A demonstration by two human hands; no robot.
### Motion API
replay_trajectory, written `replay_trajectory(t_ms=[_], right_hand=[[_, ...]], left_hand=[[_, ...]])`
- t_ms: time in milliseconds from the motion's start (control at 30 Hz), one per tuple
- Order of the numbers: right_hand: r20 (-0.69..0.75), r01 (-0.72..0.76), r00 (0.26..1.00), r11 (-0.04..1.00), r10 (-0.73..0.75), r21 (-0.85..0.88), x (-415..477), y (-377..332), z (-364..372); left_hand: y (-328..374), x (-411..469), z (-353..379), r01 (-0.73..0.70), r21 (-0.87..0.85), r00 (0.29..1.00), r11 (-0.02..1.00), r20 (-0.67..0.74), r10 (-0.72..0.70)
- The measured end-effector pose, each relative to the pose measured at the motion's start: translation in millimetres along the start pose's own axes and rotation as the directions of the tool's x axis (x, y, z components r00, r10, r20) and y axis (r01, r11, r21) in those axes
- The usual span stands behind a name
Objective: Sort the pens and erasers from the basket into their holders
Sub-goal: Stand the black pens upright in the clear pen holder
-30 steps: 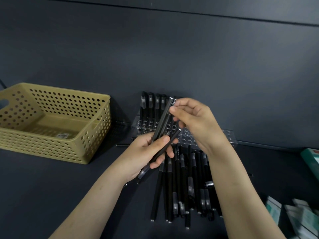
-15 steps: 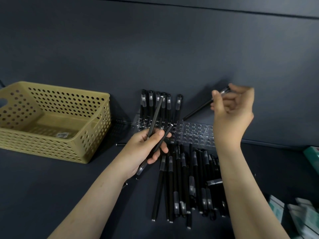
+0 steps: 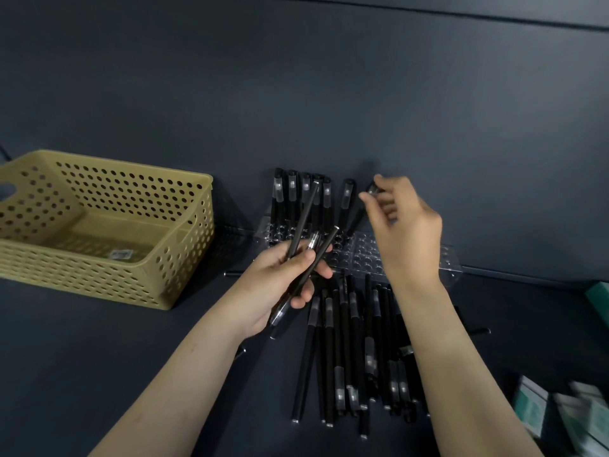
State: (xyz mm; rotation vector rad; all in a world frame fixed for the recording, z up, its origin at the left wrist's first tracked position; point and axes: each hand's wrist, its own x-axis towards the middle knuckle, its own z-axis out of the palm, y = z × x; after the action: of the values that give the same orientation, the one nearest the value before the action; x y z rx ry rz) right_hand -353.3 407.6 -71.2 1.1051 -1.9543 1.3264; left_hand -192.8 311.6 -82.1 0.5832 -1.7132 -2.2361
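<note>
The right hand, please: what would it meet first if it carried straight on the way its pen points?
Most likely the clear holder: the right hand pinches a pen slanting down-left, its tip near open holes beside the nearest standing pen. Depth is unclear, so it might brush that pen first.

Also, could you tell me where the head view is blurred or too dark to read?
Head view: dim light, so the loose black pens barely stand out from the dark table; at lower right the green-and-white boxes are smeared; the right hand looks soft at its fingertips; the yellow perforated plastic basket is sharp.
</note>
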Motion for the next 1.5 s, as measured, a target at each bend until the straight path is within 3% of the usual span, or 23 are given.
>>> replay_trajectory(t_ms=[300, 367, 433, 500, 567, 733, 833, 1000, 1067, 1200, 1267, 1400, 1500], right_hand=[[0.153, 0.067, 0.986, 0.997, -0.062, -0.029, 7.3, -4.9, -4.6], [0.257, -0.026, 0.966, 0.992, -0.006, 0.122, 11.7, -14.6, -9.4], [0.443, -0.232, 0.892, 0.929, 0.085, 0.29, 16.6, -26.1, -15.1], [0.608, -0.403, 0.785, 0.845, 0.122, 0.351, 18.0, -32.6, -18.2], [0.67, -0.476, 0.731, 0.799, 0.127, 0.368, 17.4, -32.9, -18.7], [0.634, -0.588, 0.73, 0.705, 0.253, 0.396, 23.3, -22.6, -28.3], [0.669, -0.605, 0.693, 0.722, 0.269, 0.336, 26.8, -15.4, -36.3], [0.643, -0.606, 0.703, 0.727, 0.302, 0.321, 30.2, -2.1, -49.7], [0.713, -0.598, 0.654, 0.751, 0.253, 0.281, 31.8, 1.7, -57.2], [0.862, -0.565, 0.481, 0.809, 0.163, 0.162, 28.0, -6.6, -54.6], [0.88, -0.514, 0.452, 0.849, 0.145, 0.125, 24.4, -11.5, -47.3], [0.854, -0.474, 0.494, 0.874, 0.164, 0.106, 22.7, -11.6, -42.9], [0.812, -0.532, 0.56, 0.822, 0.164, 0.201, 25.6, -5.8, -44.5]], left_hand=[[1.4, -2.1, -0.2, 0.027, -0.01, 0.998, 1.0, 0.06, -0.026], [2.0, -2.9, -0.4, 0.036, 0.007, 0.995, 0.999, 0.09, -0.036], [1.8, -3.6, -0.5, 0.041, 0.039, 0.991, 0.998, 0.125, -0.045], [0.4, -4.0, 0.3, 0.045, 0.091, 0.987, 0.995, 0.148, -0.058], [-1.0, -4.3, 0.6, 0.054, 0.134, 0.987, 0.99, 0.144, -0.073], [1.6, -1.8, -4.8, -0.012, 0.126, 0.996, 0.992, 0.088, 0.0], [1.1, -1.0, -5.1, -0.055, 0.111, 0.997, 0.992, 0.065, 0.048], [0.9, -0.5, -6.2, -0.068, 0.073, 0.998, 0.995, 0.006, 0.067], [1.2, 0.2, -7.1, -0.074, 0.07, 0.997, 0.995, -0.026, 0.076], [-1.6, 1.4, -3.3, -0.064, 0.087, 0.997, 0.994, -0.035, 0.067], [-2.3, 1.9, -2.4, -0.062, 0.082, 0.997, 0.995, -0.032, 0.065], [-1.7, 3.1, -4.5, -0.064, 0.059, 0.997, 0.996, -0.044, 0.067], [-2.1, 4.0, -4.7, -0.065, 0.071, 0.996, 0.995, -0.05, 0.069]])
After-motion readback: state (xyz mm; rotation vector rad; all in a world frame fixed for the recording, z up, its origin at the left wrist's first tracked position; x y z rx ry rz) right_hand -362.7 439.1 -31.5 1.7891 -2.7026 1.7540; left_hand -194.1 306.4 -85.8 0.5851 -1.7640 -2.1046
